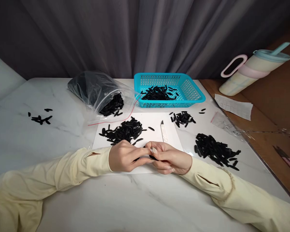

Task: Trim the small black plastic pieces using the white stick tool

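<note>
My left hand and my right hand meet fingertip to fingertip over the front of a white sheet. A small, thin black piece is pinched where the fingers come together. Bits of black also show between my left fingers; how many pieces are there is hidden. Just beyond my left hand, a heap of similar elongated black pieces lies on the sheet. A craft knife with a pale handle rests behind my right hand, its blade pointing away.
At the back are an open zip bag of black pieces and a blue basket holding more. Other piles lie right, a few pieces left. A tumbler, paper and tweezers-like tool are far right.
</note>
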`<state>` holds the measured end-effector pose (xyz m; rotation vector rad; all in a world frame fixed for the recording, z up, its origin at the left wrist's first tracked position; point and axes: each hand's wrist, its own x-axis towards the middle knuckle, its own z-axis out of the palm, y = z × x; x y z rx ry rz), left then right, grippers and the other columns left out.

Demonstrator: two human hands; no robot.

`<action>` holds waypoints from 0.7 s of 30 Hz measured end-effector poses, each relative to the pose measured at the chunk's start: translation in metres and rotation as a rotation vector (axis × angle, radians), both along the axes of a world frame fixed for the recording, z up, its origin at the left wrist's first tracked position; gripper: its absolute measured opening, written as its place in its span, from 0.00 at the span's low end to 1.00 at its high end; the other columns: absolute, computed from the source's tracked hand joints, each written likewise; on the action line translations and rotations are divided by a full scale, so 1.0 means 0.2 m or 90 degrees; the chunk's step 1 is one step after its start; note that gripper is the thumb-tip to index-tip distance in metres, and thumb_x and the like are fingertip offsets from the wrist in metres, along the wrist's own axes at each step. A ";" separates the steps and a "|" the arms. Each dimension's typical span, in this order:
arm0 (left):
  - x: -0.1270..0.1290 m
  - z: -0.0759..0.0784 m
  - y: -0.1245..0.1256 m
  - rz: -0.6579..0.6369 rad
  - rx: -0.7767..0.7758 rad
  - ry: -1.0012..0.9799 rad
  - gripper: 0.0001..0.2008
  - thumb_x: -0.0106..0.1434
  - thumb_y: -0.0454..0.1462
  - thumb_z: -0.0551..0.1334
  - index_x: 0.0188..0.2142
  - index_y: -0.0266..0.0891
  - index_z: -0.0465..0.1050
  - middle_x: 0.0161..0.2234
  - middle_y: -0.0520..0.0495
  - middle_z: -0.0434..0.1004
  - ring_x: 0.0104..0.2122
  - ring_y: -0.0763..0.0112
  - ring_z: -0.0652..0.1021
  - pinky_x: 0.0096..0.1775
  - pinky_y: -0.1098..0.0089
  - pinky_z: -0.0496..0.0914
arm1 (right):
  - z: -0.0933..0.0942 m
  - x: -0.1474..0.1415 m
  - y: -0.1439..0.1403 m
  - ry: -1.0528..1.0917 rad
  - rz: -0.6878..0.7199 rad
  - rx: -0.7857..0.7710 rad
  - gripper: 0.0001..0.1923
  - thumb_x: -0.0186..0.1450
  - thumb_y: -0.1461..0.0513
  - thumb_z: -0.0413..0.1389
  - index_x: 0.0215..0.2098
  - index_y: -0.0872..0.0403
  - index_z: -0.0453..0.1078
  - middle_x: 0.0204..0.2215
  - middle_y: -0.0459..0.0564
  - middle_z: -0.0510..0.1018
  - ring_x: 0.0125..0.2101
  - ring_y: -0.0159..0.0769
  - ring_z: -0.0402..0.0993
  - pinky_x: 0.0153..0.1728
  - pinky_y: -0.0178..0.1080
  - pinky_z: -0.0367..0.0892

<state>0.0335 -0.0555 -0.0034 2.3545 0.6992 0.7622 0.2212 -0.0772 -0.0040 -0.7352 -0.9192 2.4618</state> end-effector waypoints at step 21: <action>-0.04 -0.01 0.08 -0.086 0.305 -0.021 0.05 0.60 0.33 0.58 0.32 0.37 0.74 0.18 0.51 0.76 0.15 0.77 0.73 0.20 0.76 0.61 | -0.01 0.03 0.01 0.087 0.081 -0.053 0.22 0.68 0.53 0.44 0.20 0.55 0.59 0.06 0.38 0.59 0.07 0.22 0.44 0.09 0.26 0.51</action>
